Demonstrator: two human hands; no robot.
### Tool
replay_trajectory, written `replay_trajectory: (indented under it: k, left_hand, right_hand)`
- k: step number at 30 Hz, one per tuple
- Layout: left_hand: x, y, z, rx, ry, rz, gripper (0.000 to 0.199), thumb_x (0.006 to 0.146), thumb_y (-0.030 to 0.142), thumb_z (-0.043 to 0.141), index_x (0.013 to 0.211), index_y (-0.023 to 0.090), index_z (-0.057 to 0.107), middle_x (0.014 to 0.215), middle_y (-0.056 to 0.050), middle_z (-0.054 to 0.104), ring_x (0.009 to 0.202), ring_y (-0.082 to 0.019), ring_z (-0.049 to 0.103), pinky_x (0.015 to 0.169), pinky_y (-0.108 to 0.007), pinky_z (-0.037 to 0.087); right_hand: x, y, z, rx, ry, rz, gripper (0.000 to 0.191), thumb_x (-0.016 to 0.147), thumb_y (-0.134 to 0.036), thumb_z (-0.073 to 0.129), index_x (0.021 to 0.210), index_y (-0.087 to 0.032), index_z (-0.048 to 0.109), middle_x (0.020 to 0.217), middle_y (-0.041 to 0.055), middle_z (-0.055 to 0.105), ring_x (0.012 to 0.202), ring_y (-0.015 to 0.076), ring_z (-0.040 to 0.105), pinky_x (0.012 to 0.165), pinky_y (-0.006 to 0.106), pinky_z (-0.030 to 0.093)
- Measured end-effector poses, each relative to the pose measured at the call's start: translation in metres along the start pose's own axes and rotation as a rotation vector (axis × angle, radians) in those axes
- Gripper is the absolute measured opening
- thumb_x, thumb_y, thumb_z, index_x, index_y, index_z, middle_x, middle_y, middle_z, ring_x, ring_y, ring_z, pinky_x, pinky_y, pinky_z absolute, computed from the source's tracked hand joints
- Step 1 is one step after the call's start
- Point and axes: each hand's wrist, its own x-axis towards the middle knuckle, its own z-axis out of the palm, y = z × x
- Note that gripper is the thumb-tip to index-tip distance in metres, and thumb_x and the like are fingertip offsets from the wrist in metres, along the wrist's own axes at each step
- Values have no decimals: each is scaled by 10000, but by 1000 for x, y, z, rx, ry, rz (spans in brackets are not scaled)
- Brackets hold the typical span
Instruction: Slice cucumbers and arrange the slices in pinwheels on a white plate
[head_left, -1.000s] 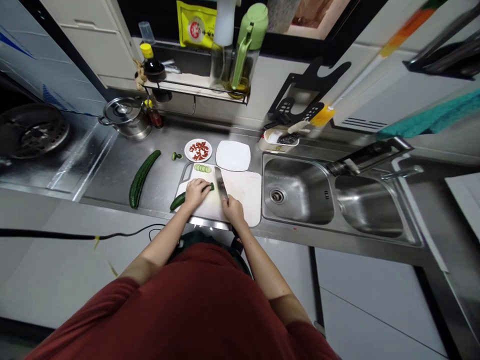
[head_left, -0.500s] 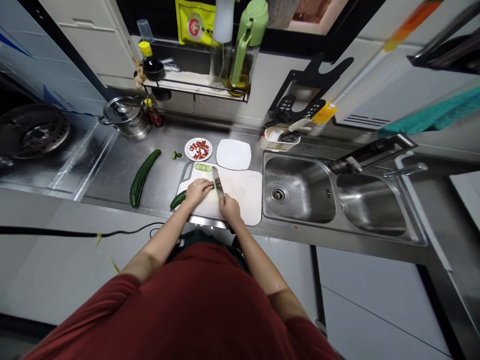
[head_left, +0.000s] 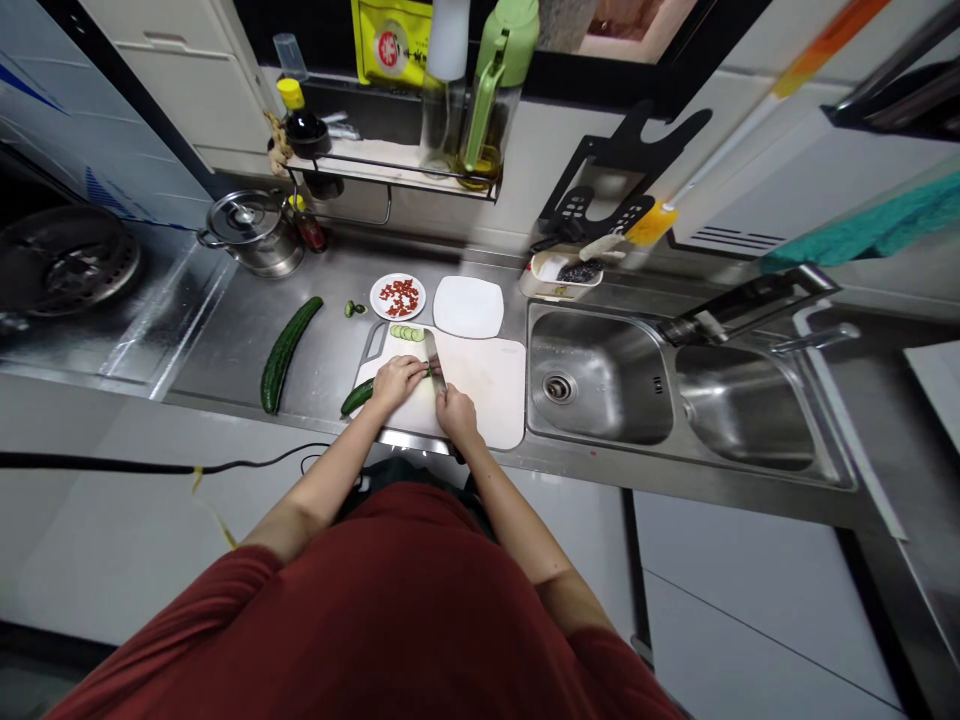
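Note:
A white cutting board (head_left: 487, 390) lies on the steel counter in front of me. My left hand (head_left: 400, 383) presses down on a cucumber (head_left: 358, 397), fingers closed over it near its right end; the hand hides its middle. The handle of a kitchen knife (head_left: 433, 355) is in my right hand (head_left: 455, 415), and its blade stands at the cucumber's cut end, close to my left fingertips. Several cucumber slices (head_left: 406, 332) lie in an overlapping row at the board's upper left. Left of the board rests a whole cucumber (head_left: 291, 355).
Behind the board are a plate of chopped red pieces (head_left: 398, 297), a white square plate (head_left: 468, 307) and small cucumber ends (head_left: 354, 309). A double sink (head_left: 600, 375) adjoins on the right. A lidded pot (head_left: 255, 235) stands back left, below a wall shelf (head_left: 390, 172) with bottles.
The knife and my right hand have shifted slightly left, bringing the blade against the cucumber's end beside my left fingers. My left hand stays nearly in place.

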Motion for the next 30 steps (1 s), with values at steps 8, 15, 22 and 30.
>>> replay_trajectory:
  k: [8, 15, 22, 30]
  left_hand:
    - [0, 0, 1, 4, 3, 3, 297, 928, 375, 462, 1066, 275, 705, 1067, -49, 665, 994, -194, 570, 868, -330, 453]
    - [1, 0, -1, 15, -15, 7, 302, 929, 376, 453, 1071, 275, 700, 1066, -50, 665, 986, -200, 571, 866, -336, 450]
    - [3, 1, -2, 23, -14, 12, 295, 933, 384, 442, 1030, 275, 698, 1060, -35, 668, 973, -197, 569, 838, -325, 445]
    - [5, 1, -4, 37, -30, 6, 284, 930, 375, 445, 1012, 274, 697, 1044, -45, 663, 959, -197, 572, 816, -323, 447]
  right_hand:
    - [-1, -2, -1, -18, -3, -15, 278, 968, -254, 337, 1099, -142, 555, 954, 112, 687, 908, 224, 642, 769, 273, 411]
    - [-11, 1, -2, -37, -70, -11, 273, 958, -229, 353, 1115, -124, 550, 963, 131, 684, 918, 223, 644, 785, 282, 421]
    - [-26, 4, -6, -54, -138, -2, 269, 938, -183, 348, 1076, -109, 566, 973, 154, 681, 923, 241, 648, 774, 303, 434]
    - [-18, -3, -13, -48, -155, -5, 282, 928, -160, 358, 1119, -100, 556, 1023, 164, 676, 972, 248, 640, 804, 307, 439]
